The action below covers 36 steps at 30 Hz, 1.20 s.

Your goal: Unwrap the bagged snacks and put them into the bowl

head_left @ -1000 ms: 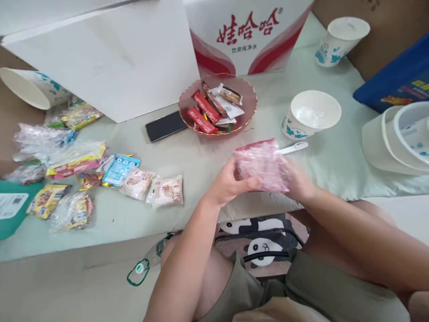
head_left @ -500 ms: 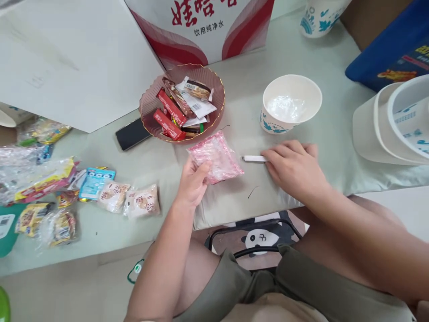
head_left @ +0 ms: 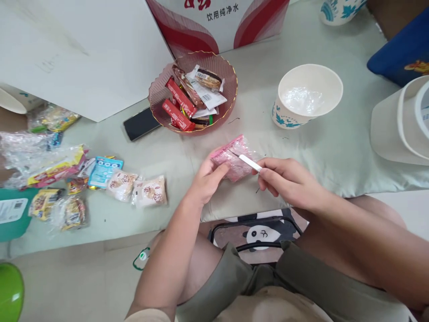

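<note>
My left hand (head_left: 210, 175) is closed on the left side of a crinkled pink-and-clear plastic packet (head_left: 238, 172), thumb on top. What the packet contains is hard to make out. In my right hand (head_left: 284, 180) is a slim white-handled tool (head_left: 250, 163) with a thin dark pointed tip, pinched between thumb and fingers. Its tip lies over the packet's upper part, near the pink edge; whether it touches or pierces the plastic I cannot tell. Both hands are just above the table's front part.
Behind the packet stands a pink glass bowl (head_left: 155, 96) of wrapped snacks, with a black phone (head_left: 140, 125) beside it. A paper cup (head_left: 279, 105) holding clear plastic is at right. Wrapped snacks (head_left: 150, 191) lie left. A white bucket (head_left: 385, 129) stands far right.
My right hand has picked the white-handled tool up off the table and brought its tip over the packet. My left hand has tilted the packet. The view has shifted slightly.
</note>
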Tool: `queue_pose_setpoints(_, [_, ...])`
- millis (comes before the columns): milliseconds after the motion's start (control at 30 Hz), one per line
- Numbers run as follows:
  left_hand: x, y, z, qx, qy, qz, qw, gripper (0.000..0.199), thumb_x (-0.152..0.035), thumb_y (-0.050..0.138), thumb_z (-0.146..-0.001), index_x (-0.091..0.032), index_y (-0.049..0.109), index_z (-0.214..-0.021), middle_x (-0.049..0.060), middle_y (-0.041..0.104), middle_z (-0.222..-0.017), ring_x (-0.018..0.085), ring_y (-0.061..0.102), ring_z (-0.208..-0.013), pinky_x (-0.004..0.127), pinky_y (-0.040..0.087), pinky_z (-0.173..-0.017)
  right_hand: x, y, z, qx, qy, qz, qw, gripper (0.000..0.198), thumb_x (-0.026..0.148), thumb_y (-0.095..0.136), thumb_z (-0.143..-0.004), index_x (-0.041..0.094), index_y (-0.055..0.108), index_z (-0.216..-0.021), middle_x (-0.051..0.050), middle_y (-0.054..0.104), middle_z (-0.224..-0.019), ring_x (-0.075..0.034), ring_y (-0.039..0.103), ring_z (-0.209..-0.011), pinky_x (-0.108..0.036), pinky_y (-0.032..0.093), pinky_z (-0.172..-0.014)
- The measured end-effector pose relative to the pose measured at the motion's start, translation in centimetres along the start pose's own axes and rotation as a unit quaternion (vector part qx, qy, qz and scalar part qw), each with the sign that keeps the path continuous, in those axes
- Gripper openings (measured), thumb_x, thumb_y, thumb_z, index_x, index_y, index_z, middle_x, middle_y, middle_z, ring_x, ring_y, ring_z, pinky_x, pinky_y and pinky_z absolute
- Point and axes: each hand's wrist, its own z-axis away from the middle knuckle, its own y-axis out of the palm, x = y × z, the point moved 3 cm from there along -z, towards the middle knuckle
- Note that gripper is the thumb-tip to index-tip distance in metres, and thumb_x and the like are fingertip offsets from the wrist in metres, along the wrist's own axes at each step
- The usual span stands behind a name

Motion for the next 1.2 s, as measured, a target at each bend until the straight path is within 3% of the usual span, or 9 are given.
queue_pose_setpoints(200, [-0.4, -0.1, 0.0, -0.052, 0.035, 0.072, 0.995, 0.041, -0.043, 0.09, -0.072, -0.019, 0.072, -0.101, 0.002, 0.078, -0.092, 0.016, 0.073, -0.082, 0.026, 0.058, -0.072, -0.3, 0.8, -1.1, 0.02, 0.058, 0.049, 0.997, 0.036, 0.042, 0.043, -0.093, 0.021, 0.058, -0.068, 0.0, 0.059, -0.059, -0.013, 0.052, -0.055, -0.029, 0.038, -0.057])
queue_pose_setpoints(433, [-1.2, -1.6, 0.6, -0.114, 0.081, 0.11, 0.984, 0.039, -0.039, 0.09, -0.069, -0.021, 0.068, -0.094, 0.004, 0.077, -0.098, 0.016, 0.072, -0.091, 0.025, 0.058, -0.077, -1.4, -1.2, 0.0, 0.038, 0.103, 0.131, 0.985, 0.035, 0.045, 0.047, -0.09, 0.021, 0.066, -0.074, -0.002, 0.064, -0.064, -0.015, 0.054, -0.058, -0.03, 0.038, -0.057])
queue_pose_setpoints(533, [-0.9, -2.0, 0.9, -0.127, 0.101, 0.037, 0.986, 0.045, -0.04, 0.09, -0.067, -0.023, 0.065, -0.101, 0.003, 0.072, -0.098, 0.015, 0.068, -0.085, 0.025, 0.055, -0.073, -2.3, -3.0, 0.2, -0.048, 0.107, 0.238, 0.964, 0.03, 0.041, 0.049, -0.089, 0.022, 0.072, -0.084, -0.003, 0.064, -0.065, -0.018, 0.054, -0.059, -0.032, 0.037, -0.057])
queue_pose_setpoints(633, [-1.0, -2.3, 1.3, -0.145, 0.154, -0.111, 0.971, 0.047, -0.038, 0.084, -0.07, -0.026, 0.062, -0.11, -0.002, 0.066, -0.086, 0.012, 0.06, -0.073, 0.024, 0.049, -0.066, -3.5, -4.2, 0.0, -0.146, 0.092, 0.354, 0.919, 0.028, 0.038, 0.052, -0.09, 0.023, 0.075, -0.09, -0.008, 0.069, -0.076, -0.023, 0.056, -0.064, -0.034, 0.034, -0.055])
queue_pose_setpoints(733, [-2.0, -2.2, 1.8, -0.156, 0.2, -0.284, 0.925, 0.027, -0.038, 0.072, -0.08, -0.023, 0.065, -0.102, -0.001, 0.062, -0.081, 0.013, 0.056, -0.07, 0.027, 0.046, -0.065, -4.3, -4.3, -0.3, -0.23, 0.02, 0.409, 0.883, 0.03, 0.036, 0.054, -0.092, 0.022, 0.077, -0.104, -0.015, 0.074, -0.104, -0.033, 0.065, -0.085, -0.039, 0.042, -0.061])
queue_pose_setpoints(833, [-3.2, -2.0, 2.4, -0.178, 0.211, -0.426, 0.861, 0.016, -0.033, 0.064, -0.083, -0.02, 0.062, -0.074, 0.0, 0.057, -0.074, 0.013, 0.052, -0.066, 0.029, 0.042, -0.064, -3.9, -3.1, -0.4, -0.286, -0.118, 0.395, 0.865, 0.036, 0.032, 0.057, -0.093, 0.021, 0.072, -0.124, -0.018, 0.071, -0.118, -0.037, 0.065, -0.106, -0.049, 0.05, -0.082])
queue_pose_setpoints(967, [-3.2, -1.5, 2.7, -0.123, 0.155, -0.52, 0.831, 0.038, -0.033, 0.06, -0.087, -0.02, 0.049, -0.053, -0.003, 0.04, -0.051, 0.011, 0.038, -0.052, 0.031, 0.031, -0.056, -2.4, 0.4, -0.4, -0.198, -0.312, 0.335, 0.867, 0.04, 0.03, 0.059, -0.095, 0.021, 0.066, -0.134, -0.015, 0.07, -0.126, -0.031, 0.065, -0.113, -0.046, 0.05, -0.094])
queue_pose_setpoints(1133, [-2.6, -1.4, 2.7, -0.099, 0.143, -0.55, 0.817, 0.041, -0.027, 0.058, -0.088, -0.02, 0.044, -0.051, -0.004, 0.035, -0.05, 0.01, 0.031, -0.052, 0.032, 0.026, -0.055, -2.1, 2.3, -0.7, -0.158, -0.345, 0.351, 0.856, 0.029, 0.02, 0.055, -0.097, 0.024, 0.072, -0.12, -0.006, 0.074, -0.095, -0.024, 0.066, -0.096, -0.038, 0.046, -0.083])
queue_pose_setpoints(1200, [-2.5, -1.5, 2.6, -0.096, 0.153, -0.542, 0.82, 0.037, -0.024, 0.059, -0.087, -0.02, 0.046, -0.053, -0.005, 0.035, -0.052, 0.011, 0.033, -0.053, 0.031, 0.028, -0.055, -2.4, 2.1, -0.9, -0.161, -0.333, 0.344, 0.863, 0.032, 0.016, 0.055, -0.094, 0.022, 0.072, -0.119, -0.008, 0.073, -0.101, -0.021, 0.064, -0.087, -0.035, 0.046, -0.078])
